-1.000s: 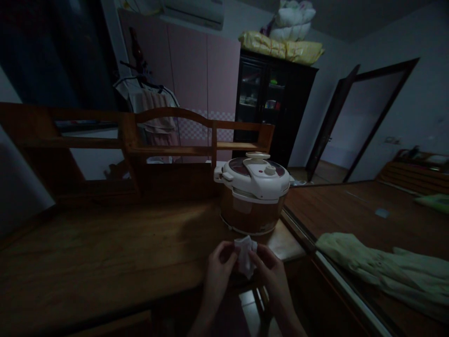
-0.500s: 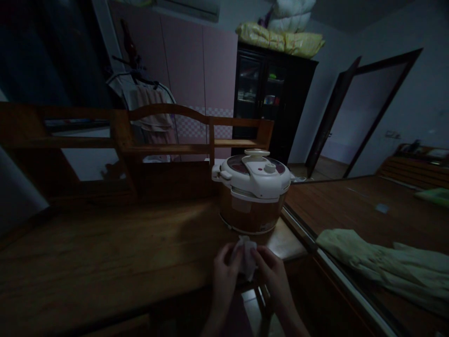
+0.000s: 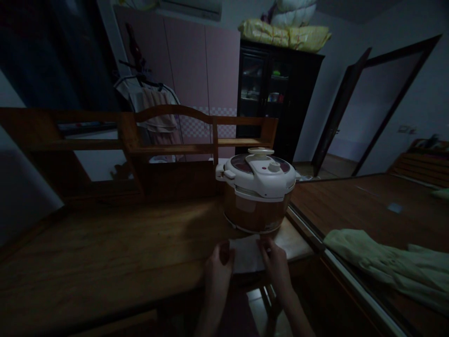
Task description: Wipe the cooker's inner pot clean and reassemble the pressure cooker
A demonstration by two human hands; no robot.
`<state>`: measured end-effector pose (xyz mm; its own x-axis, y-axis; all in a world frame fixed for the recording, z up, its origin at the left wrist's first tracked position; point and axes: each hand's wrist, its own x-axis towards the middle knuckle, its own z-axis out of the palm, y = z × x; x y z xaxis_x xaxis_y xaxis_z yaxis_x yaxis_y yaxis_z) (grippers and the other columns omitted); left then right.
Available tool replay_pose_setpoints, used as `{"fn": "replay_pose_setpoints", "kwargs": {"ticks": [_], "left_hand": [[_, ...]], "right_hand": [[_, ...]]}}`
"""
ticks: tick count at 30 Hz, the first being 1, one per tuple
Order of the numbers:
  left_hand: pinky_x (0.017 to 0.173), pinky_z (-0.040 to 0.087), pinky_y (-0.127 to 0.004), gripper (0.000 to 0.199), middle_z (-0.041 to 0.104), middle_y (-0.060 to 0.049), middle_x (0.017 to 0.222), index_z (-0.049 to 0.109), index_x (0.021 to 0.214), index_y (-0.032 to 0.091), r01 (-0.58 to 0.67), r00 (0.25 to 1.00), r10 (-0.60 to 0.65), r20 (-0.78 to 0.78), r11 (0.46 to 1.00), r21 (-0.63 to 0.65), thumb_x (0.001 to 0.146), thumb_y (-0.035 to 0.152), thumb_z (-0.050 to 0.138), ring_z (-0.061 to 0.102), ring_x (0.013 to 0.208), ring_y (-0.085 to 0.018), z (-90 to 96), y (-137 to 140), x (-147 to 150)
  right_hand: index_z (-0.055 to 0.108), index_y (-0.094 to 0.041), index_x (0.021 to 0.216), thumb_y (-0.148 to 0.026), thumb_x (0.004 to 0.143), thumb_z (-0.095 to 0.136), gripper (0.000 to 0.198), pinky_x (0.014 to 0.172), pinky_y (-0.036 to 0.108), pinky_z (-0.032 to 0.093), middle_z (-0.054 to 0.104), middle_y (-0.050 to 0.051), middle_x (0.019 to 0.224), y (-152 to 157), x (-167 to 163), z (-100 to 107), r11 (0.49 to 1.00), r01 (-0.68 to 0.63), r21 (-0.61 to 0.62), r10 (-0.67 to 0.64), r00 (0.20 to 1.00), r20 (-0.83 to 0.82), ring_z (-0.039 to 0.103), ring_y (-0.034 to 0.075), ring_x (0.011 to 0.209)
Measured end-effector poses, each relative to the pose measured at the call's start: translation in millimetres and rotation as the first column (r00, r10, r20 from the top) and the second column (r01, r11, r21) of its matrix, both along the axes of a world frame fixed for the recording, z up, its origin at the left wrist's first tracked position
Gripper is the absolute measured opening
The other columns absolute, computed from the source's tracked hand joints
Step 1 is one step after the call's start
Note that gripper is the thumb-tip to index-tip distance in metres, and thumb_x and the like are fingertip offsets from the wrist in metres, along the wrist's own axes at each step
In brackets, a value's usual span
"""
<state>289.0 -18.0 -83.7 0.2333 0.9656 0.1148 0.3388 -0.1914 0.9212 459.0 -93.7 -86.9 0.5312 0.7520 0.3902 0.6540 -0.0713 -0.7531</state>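
Note:
Between my two hands a white tissue (image 3: pixel 246 255) is spread out flat, close to the front edge of the wooden desk (image 3: pixel 115 252). My left hand (image 3: pixel 220 263) pinches its left side, fingers curled. At the upper right corner my right hand (image 3: pixel 274 257) grips it between thumb and fingers. Just behind the tissue stands a rice cooker (image 3: pixel 258 194), white on top with a brown body, its lid closed. A knob and a small red light show on the lid.
A wooden shelf rail (image 3: pixel 168 150) runs along the back of the desk. To the right lies a brown wooden surface (image 3: pixel 351 201) with a pale green cloth (image 3: pixel 379 260) on it. A pink wardrobe (image 3: pixel 185 65) and a black cabinet (image 3: pixel 277 98) stand behind.
The tissue was bunched between my fingers and is now opened out into a flat sheet. My hands have moved slightly apart. The view has shifted a little.

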Motion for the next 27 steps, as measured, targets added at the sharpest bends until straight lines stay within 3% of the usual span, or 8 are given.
{"fn": "replay_pose_setpoints", "kwargs": {"ticks": [3, 7, 11, 15, 19, 22, 25, 27], "left_hand": [[0.090, 0.050, -0.041, 0.042, 0.068, -0.016, 0.114, 0.058, 0.122, 0.012, -0.024, 0.981, 0.038, -0.190, 0.997, 0.077, 0.090, 0.039, 0.054, 0.065, 0.105, -0.030, 0.2, -2.8, -2.3], [0.093, 0.050, -0.043, 0.039, 0.058, -0.016, 0.131, 0.058, 0.128, 0.018, -0.017, 0.904, 0.185, -0.386, 0.917, 0.399, 0.094, 0.035, 0.049, 0.060, 0.115, -0.031, 0.1, -8.3, -7.5], [0.107, 0.043, -0.045, 0.043, 0.051, -0.006, 0.142, 0.053, 0.135, 0.027, 0.257, 0.871, 0.096, -0.482, 0.748, 0.612, 0.095, 0.017, 0.044, 0.047, 0.131, -0.025, 1.7, -7.2, -17.3], [0.116, 0.029, -0.057, 0.050, 0.048, -0.001, 0.146, 0.042, 0.144, 0.027, 0.499, 0.783, -0.049, -0.621, 0.647, 0.577, 0.095, 0.015, 0.043, 0.038, 0.139, -0.026, 2.0, -2.1, -27.1], [0.114, 0.032, -0.060, 0.047, 0.050, -0.001, 0.144, 0.044, 0.142, 0.027, 0.564, 0.735, -0.115, -0.669, 0.651, 0.508, 0.096, 0.019, 0.042, 0.038, 0.139, -0.026, -3.0, 0.0, -31.0], [0.112, 0.035, -0.058, 0.047, 0.047, -0.003, 0.147, 0.041, 0.144, 0.026, 0.547, 0.755, -0.104, -0.648, 0.646, 0.533, 0.097, 0.020, 0.040, 0.039, 0.139, -0.025, -12.0, 3.6, -34.1], [0.111, 0.039, -0.053, 0.041, 0.055, -0.005, 0.140, 0.049, 0.137, 0.023, 0.378, 0.868, -0.017, -0.497, 0.672, 0.637, 0.097, 0.024, 0.043, 0.046, 0.133, -0.024, -21.9, 13.5, -48.3], [0.106, 0.046, -0.044, 0.032, 0.064, -0.006, 0.128, 0.062, 0.122, 0.022, 0.197, 0.942, 0.041, -0.332, 0.733, 0.651, 0.096, 0.029, 0.045, 0.055, 0.125, -0.023, -23.8, 23.7, -69.1]], "right_hand": [[0.061, -0.019, 0.105, -0.039, 0.099, 0.037, 0.031, 0.063, 0.030, 0.043, 0.071, 0.010, 0.087, 0.8, -1.2, -3.2, 0.999, 0.022, -0.036, -0.018, 0.993, 0.114, 0.068, 0.025, 0.078], [0.059, -0.021, 0.112, -0.035, 0.100, 0.037, 0.028, 0.059, 0.028, 0.040, 0.069, 0.007, 0.087, -4.1, -2.1, -3.2, 0.983, 0.161, -0.094, -0.122, 0.938, 0.324, 0.068, 0.024, 0.076], [0.058, -0.019, 0.100, -0.030, 0.099, 0.035, 0.026, 0.055, 0.027, 0.038, 0.065, 0.008, 0.089, -10.0, 2.1, -4.3, 0.970, 0.229, -0.084, -0.169, 0.880, 0.443, 0.065, 0.021, 0.071], [0.060, -0.021, 0.104, -0.026, 0.100, 0.033, 0.027, 0.056, 0.027, 0.040, 0.064, 0.008, 0.101, -15.5, 4.8, -6.9, 0.974, 0.214, -0.074, -0.149, 0.851, 0.504, 0.065, 0.020, 0.076], [0.061, -0.021, 0.107, -0.026, 0.100, 0.035, 0.028, 0.065, 0.028, 0.046, 0.065, 0.008, 0.104, -23.9, 5.2, -9.3, 0.980, 0.195, -0.033, -0.157, 0.868, 0.471, 0.066, 0.021, 0.085], [0.061, -0.020, 0.114, -0.033, 0.101, 0.036, 0.031, 0.077, 0.030, 0.049, 0.068, 0.010, 0.106, -35.2, 11.7, -10.5, 0.987, 0.161, 0.023, -0.156, 0.895, 0.418, 0.067, 0.022, 0.091], [0.053, -0.024, 0.133, -0.040, 0.100, 0.039, 0.040, 0.076, 0.030, 0.051, 0.070, 0.009, 0.111, -51.0, 28.3, -8.1, 0.978, 0.207, 0.017, -0.200, 0.916, 0.347, 0.070, 0.022, 0.088], [0.046, -0.026, 0.142, -0.043, 0.098, 0.039, 0.047, 0.072, 0.031, 0.052, 0.071, 0.009, 0.111, -61.4, 45.4, -3.6, 0.960, 0.278, -0.023, -0.260, 0.920, 0.293, 0.071, 0.024, 0.085]]}}
